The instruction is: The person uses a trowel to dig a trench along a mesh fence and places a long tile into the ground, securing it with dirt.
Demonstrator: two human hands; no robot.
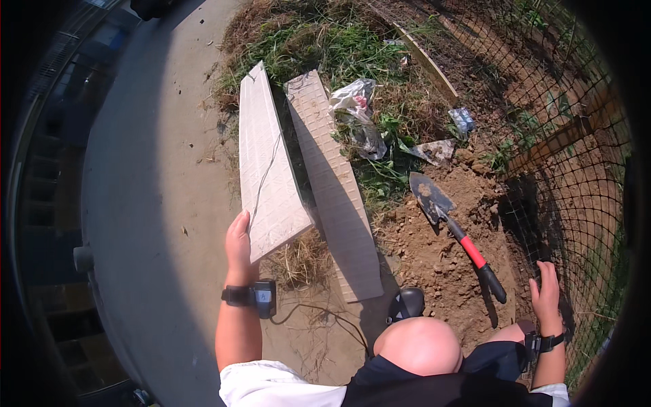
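Observation:
My left hand [238, 239] grips the near left edge of a long pale panel [266, 156], which is tilted up at its near end. A thin dark cord runs along the panel's upper side. Just right of it, a second long panel [332, 183] with a ribbed grid surface lies flat, partly in shadow. My right hand [546, 292] is open, fingers spread, beside a black mesh net [576, 197]; whether the fingertips touch the mesh I cannot tell. Nearest to that hand, a small shovel [468, 241] with a red and black handle lies on loose soil.
Cut grass and weeds [291, 41] are heaped beyond the panels. A crumpled plastic bag [359, 115] and a small blue-white packet [462, 121] lie on them. A wooden board [430, 68] edges the soil [420, 251]. Concrete paving [163, 169] stretches along the left.

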